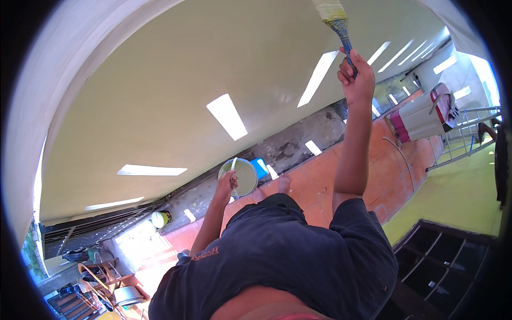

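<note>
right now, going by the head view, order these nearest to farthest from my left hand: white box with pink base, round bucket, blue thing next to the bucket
From your left hand:
1. round bucket: in your grip, by its white handle
2. blue thing: just right of the bucket
3. white box with pink base: far over to the right

Home, by look of it: covered porch or side passage, partly open to daylight. Orange tiled floor (320,170), bright sun patches across pale painted wall (160,114). At floor's right end, white, pink-based appliance (418,118) resembling washing machine; metal ladder (464,155) near it. Beyond floor's left end, wooden chair (81,268), silvery pot (128,296). Dark-framed panes (445,266) beside yellow-green wall (448,194).
</note>
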Action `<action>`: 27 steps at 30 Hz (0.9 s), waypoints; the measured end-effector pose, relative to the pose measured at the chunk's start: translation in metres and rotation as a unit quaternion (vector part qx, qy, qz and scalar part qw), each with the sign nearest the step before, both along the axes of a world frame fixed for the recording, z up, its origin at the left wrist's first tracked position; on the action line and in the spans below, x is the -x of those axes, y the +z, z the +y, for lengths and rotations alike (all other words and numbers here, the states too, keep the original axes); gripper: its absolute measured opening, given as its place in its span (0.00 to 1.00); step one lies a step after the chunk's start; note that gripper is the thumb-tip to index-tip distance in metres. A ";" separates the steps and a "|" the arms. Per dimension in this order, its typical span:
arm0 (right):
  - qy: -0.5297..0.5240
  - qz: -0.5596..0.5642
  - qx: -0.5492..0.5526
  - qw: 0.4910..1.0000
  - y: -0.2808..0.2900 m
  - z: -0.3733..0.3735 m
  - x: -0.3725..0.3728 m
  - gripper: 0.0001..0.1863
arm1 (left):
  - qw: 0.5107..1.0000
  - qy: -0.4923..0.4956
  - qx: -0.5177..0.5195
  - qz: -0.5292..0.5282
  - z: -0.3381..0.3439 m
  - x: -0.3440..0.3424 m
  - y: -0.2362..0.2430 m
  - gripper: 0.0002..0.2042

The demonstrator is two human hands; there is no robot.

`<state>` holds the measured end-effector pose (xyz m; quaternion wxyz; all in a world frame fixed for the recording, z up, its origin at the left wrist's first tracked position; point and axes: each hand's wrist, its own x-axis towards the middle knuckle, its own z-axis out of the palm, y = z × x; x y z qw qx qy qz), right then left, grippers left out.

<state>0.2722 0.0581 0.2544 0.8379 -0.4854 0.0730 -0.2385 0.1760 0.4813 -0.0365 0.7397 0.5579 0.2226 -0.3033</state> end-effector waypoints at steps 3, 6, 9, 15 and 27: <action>-0.001 0.012 -0.003 1.000 -0.021 0.005 -0.020 0.15 | 1.000 -0.001 0.006 -0.007 0.004 -0.004 0.000 0.13; 0.008 0.095 -0.041 0.995 -0.094 0.021 -0.027 0.15 | 1.000 -0.009 0.022 -0.020 0.008 -0.011 0.009 0.14; -0.026 0.206 -0.070 0.976 -0.173 0.036 -0.003 0.13 | 0.999 -0.028 0.020 -0.026 0.012 -0.020 0.028 0.13; 0.045 0.323 -0.017 0.945 -0.239 0.047 0.069 0.10 | 0.991 -0.108 0.006 -0.076 0.025 -0.040 0.093 0.12; 0.274 0.242 0.274 0.890 -0.051 0.099 0.099 0.11 | 0.969 -0.149 -0.005 -0.198 0.043 -0.060 0.202 0.11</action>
